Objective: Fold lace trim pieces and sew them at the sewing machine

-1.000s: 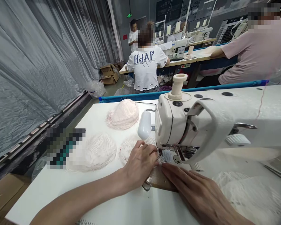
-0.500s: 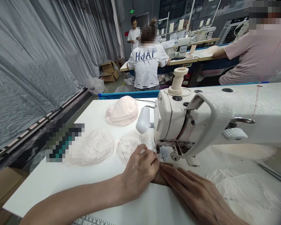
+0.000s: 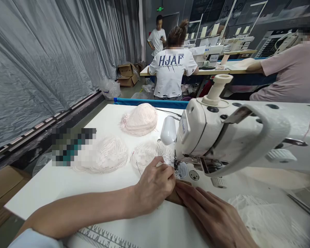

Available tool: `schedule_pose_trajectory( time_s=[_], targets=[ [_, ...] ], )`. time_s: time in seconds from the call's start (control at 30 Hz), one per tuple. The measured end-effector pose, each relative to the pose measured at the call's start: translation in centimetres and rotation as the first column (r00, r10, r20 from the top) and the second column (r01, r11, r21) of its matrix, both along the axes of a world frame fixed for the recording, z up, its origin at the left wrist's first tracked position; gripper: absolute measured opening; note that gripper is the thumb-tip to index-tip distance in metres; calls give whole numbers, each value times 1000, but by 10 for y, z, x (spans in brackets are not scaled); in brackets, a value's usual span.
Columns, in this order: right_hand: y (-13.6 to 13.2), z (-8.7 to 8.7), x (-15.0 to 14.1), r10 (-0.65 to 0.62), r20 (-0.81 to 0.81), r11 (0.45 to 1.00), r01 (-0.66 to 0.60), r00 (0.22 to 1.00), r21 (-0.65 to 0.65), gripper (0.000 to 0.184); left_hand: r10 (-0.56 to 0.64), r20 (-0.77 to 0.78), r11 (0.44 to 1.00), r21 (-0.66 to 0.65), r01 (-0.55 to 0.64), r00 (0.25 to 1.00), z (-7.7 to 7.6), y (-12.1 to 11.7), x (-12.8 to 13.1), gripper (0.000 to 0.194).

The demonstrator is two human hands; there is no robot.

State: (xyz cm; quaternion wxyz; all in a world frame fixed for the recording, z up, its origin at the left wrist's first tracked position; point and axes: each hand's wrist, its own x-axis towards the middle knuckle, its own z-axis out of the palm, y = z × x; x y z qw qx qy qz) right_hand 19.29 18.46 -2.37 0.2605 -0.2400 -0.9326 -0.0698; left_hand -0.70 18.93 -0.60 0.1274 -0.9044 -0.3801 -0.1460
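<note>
Left hand (image 3: 155, 184) at lace (image 3: 166, 150) — right hand (image 3: 217, 215) beside

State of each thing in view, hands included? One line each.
Left hand: curled, grip hidden
Right hand: stretched out over the brown piece
Brown piece: mostly covered by hands
White lace cup: partly hidden behind left hand
Sewing machine: running or stopped, can't tell
Pale pink cup: dome up
Cardboard box: flaps open
Exit sign: lit

Single head-worn view, facing forward and down across the bench (image 3: 105, 120), sewing machine (image 3: 232, 137) close at right, curtain (image 3: 67, 51) farther off left.
</note>
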Motion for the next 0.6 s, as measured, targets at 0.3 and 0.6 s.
schedule_pose_trajectory(
  time_s=[0.3,0.6],
  targets=[
    [-1,-2,0,-41,-9,999,41,999,0,39,-1,42,1000,1,1,999,-1,7,-2,25],
    [0,0,-4,-70,-35,995,67,997,-79,36,3,113,999,-44,2,994,-4,29,-11,23]
  ],
)
